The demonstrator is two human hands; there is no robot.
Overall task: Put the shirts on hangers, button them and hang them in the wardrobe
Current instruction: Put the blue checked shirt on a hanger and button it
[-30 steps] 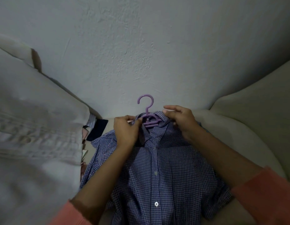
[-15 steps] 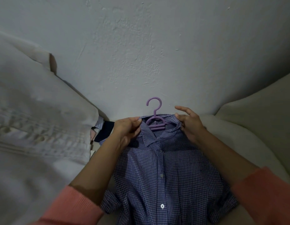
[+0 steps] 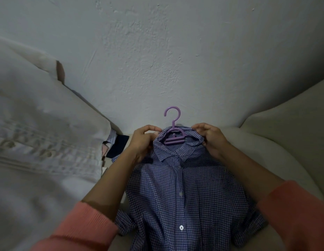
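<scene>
A blue-and-white checked shirt lies face up on a pale cushion, its front placket closed with small white buttons. A purple plastic hanger sits inside the collar, its hook pointing up against the wall. My left hand pinches the left side of the collar. On the other side my right hand grips the collar with curled fingers. Both shoulders of the hanger are hidden under the fabric.
A grey plaster wall rises just behind the shirt. A large pale pillow with stitched rows fills the left. Dark and striped folded clothes lie wedged beside it. A beige cushion curves up on the right.
Both hands have shifted along the collar, spreading it over the hanger. The right hand's fingers, straight a moment ago, now curl on the collar. The view has drifted slightly.
</scene>
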